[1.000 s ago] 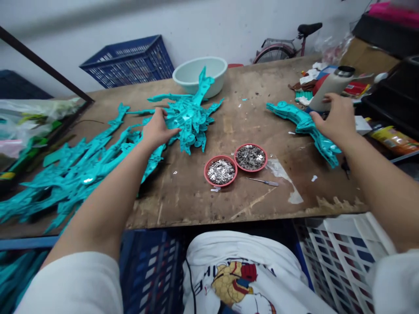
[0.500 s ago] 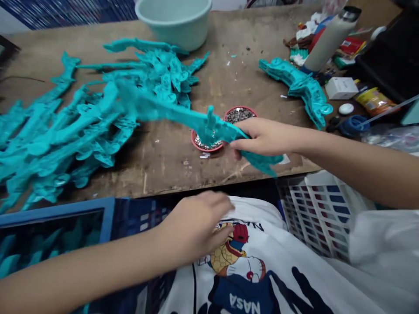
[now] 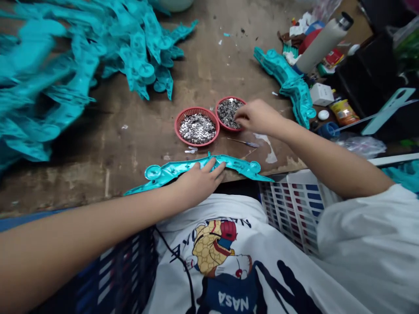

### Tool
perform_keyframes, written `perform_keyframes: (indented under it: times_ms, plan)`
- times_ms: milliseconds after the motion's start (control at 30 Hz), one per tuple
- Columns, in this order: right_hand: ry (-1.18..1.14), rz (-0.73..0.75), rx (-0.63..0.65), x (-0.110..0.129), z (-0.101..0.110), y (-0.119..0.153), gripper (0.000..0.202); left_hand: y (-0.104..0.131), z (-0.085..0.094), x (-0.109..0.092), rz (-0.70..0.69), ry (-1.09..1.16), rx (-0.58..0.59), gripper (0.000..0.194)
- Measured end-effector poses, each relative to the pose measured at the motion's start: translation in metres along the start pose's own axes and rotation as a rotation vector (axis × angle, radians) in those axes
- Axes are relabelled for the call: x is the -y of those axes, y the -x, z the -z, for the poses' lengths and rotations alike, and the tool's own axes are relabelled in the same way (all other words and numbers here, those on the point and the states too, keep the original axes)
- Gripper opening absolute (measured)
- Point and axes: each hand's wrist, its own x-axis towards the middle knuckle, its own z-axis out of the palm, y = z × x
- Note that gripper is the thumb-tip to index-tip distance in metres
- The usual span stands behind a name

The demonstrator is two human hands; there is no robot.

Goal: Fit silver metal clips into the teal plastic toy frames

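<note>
A long, curved teal plastic part (image 3: 176, 169) lies along the front edge of the wooden table. My left hand (image 3: 201, 181) rests on its middle, fingers spread and fairly flat. My right hand (image 3: 262, 117) reaches over the smaller red basket (image 3: 231, 129), its fingertips drawn together at the small dark metal pieces (image 3: 225, 111) inside; whether a piece is between them cannot be made out. Left of it is a larger red basket (image 3: 196, 143) full of shiny small metal pieces (image 3: 197, 127). A thin pointed tool (image 3: 244, 142) lies just below the baskets.
A heap of teal parts (image 3: 81, 65) covers the table's left side. More teal parts (image 3: 288, 83) lie at the right, beside a bottle (image 3: 324, 43), a small white box (image 3: 321, 94) and clutter. A white plastic crate (image 3: 294, 192) stands below the table edge.
The teal part has gone from my right hand onto the table's front edge. My left hand has moved up onto it, and my right hand has moved to the smaller basket. The view has shifted.
</note>
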Motion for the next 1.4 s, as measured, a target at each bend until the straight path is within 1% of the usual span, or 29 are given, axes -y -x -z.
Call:
perform_keyframes:
  times_ms: [33, 67, 133, 200, 267, 367, 433, 467, 500, 533, 600, 633, 667, 733, 800, 833, 867, 933, 1000, 1033, 1100, 1167, 1267, 1400]
  plan:
    - [0.025, -0.046, -0.069, -0.009, 0.0, -0.008, 0.044, 0.0, -0.001, 0.001, 0.007, 0.0, -0.009, 0.071]
    - [0.039, -0.081, -0.097, -0.016, -0.002, -0.015, 0.045, 0.0, -0.002, 0.003, 0.015, 0.001, -0.017, 0.072]
    - [0.03, -0.119, -0.085, -0.027, -0.01, -0.029, 0.044, 0.001, -0.004, 0.007, 0.031, 0.003, -0.036, 0.072]
    - [0.007, -0.14, -0.078, -0.031, -0.019, -0.037, 0.042, 0.001, -0.005, 0.01, 0.038, -0.002, -0.054, 0.07]
    - [-0.003, -0.156, -0.104, -0.031, -0.027, -0.041, 0.039, 0.002, -0.003, 0.014, 0.024, -0.013, -0.06, 0.066]
    - [-0.011, -0.161, -0.143, -0.03, -0.034, -0.041, 0.036, 0.001, 0.008, 0.023, -0.066, 0.032, -0.079, 0.051]
    - [-0.013, -0.146, -0.146, -0.032, -0.036, -0.041, 0.035, -0.002, 0.018, 0.034, -0.129, 0.102, -0.163, 0.032]
    - [-0.01, -0.132, -0.142, -0.034, -0.036, -0.041, 0.034, -0.005, 0.022, 0.042, -0.137, 0.137, -0.229, 0.028]
    - [-0.006, -0.113, -0.142, -0.037, -0.035, -0.042, 0.034, -0.008, 0.024, 0.051, -0.118, 0.17, -0.303, 0.029]
    - [-0.001, -0.093, -0.151, -0.039, -0.034, -0.042, 0.035, -0.012, 0.024, 0.062, -0.069, 0.203, -0.378, 0.033]
    - [0.003, -0.071, -0.192, -0.044, -0.029, -0.041, 0.037, -0.019, 0.015, 0.085, 0.081, 0.27, -0.484, 0.038]
    - [0.002, -0.078, -0.221, -0.046, -0.026, -0.04, 0.038, -0.023, 0.007, 0.098, 0.156, 0.299, -0.503, 0.04]
    - [0.002, -0.094, -0.248, -0.046, -0.022, -0.038, 0.039, -0.027, -0.002, 0.11, 0.208, 0.317, -0.493, 0.041]
    - [0.0, -0.13, -0.289, -0.039, -0.014, -0.029, 0.039, -0.037, -0.023, 0.13, 0.255, 0.332, -0.437, 0.039]
    - [-0.028, -0.13, -0.307, -0.026, -0.008, -0.01, 0.038, -0.046, -0.04, 0.144, 0.285, 0.367, -0.442, 0.03]
    - [-0.065, -0.111, -0.3, -0.016, -0.007, 0.003, 0.037, -0.05, -0.046, 0.147, 0.303, 0.398, -0.464, 0.026]
    - [-0.117, -0.087, -0.279, -0.007, -0.008, 0.017, 0.037, -0.053, -0.048, 0.149, 0.321, 0.437, -0.493, 0.022]
    - [-0.254, -0.042, -0.187, 0.011, -0.015, 0.045, 0.033, -0.056, -0.046, 0.149, 0.354, 0.505, -0.526, 0.017]
    - [-0.386, -0.031, -0.075, 0.021, -0.028, 0.066, 0.028, -0.055, -0.037, 0.145, 0.401, 0.511, -0.513, 0.018]
    - [-0.441, -0.039, -0.029, 0.023, -0.036, 0.072, 0.026, -0.053, -0.032, 0.142, 0.429, 0.487, -0.491, 0.021]
    - [-0.531, -0.064, 0.033, 0.019, -0.052, 0.075, 0.024, -0.049, -0.021, 0.137, 0.48, 0.426, -0.434, 0.025]
    - [-0.601, -0.081, 0.065, 0.011, -0.066, 0.069, 0.023, -0.045, -0.015, 0.133, 0.499, 0.408, -0.416, 0.027]
    - [-0.676, -0.062, 0.075, 0.0, -0.082, 0.057, 0.024, -0.042, -0.011, 0.132, 0.498, 0.463, -0.446, 0.026]
    - [-0.655, -0.035, 0.066, 0.0, -0.093, 0.053, 0.022, -0.039, -0.01, 0.132, 0.542, 0.544, -0.426, 0.024]
